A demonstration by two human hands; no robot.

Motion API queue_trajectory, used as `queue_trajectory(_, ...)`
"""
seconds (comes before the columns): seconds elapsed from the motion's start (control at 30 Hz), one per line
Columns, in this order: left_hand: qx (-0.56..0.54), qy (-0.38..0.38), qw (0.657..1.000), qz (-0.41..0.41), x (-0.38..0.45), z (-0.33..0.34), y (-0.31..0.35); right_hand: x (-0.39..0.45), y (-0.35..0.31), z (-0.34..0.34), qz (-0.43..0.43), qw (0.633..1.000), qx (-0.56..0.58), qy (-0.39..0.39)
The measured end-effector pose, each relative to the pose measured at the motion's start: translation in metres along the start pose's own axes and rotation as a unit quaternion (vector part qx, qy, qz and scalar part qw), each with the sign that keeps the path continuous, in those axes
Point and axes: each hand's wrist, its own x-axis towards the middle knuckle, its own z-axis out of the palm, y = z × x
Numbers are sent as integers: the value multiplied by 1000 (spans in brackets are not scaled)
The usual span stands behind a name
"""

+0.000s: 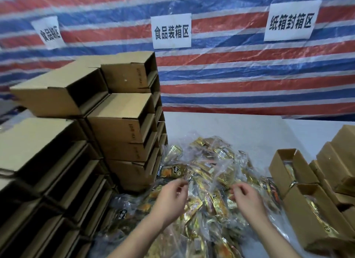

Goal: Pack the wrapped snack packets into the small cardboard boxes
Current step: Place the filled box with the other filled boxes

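A heap of gold and black wrapped snack packets (pixel 207 161) lies on the white table (pixel 240 129), partly inside a crumpled clear plastic bag (pixel 217 169). My left hand (pixel 170 197) hovers over the near left of the heap, thumb and fingers pinched on the bag's film. My right hand (pixel 247 200) does the same a little to the right. At the right stand two open small cardboard boxes, the far box (pixel 276 165) and the near box (pixel 299 219), each with gold packets inside.
Tall stacks of empty small cardboard boxes (pixel 123 127) lying on their sides fill the left. More brown boxes (pixel 338 158) pile up at the far right. A striped red, white and blue tarp (pixel 249 81) with paper signs closes off the back.
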Motion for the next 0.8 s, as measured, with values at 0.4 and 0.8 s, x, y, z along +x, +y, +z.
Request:
queue_trajectory(0.4, 399, 368, 840, -14, 111, -303, 87, 8, -294, 77, -278, 948, 59, -144)
queue_trajectory(0.8, 495, 288, 804, -160, 136, -323, 24, 13, -331, 95, -279, 948, 27, -151)
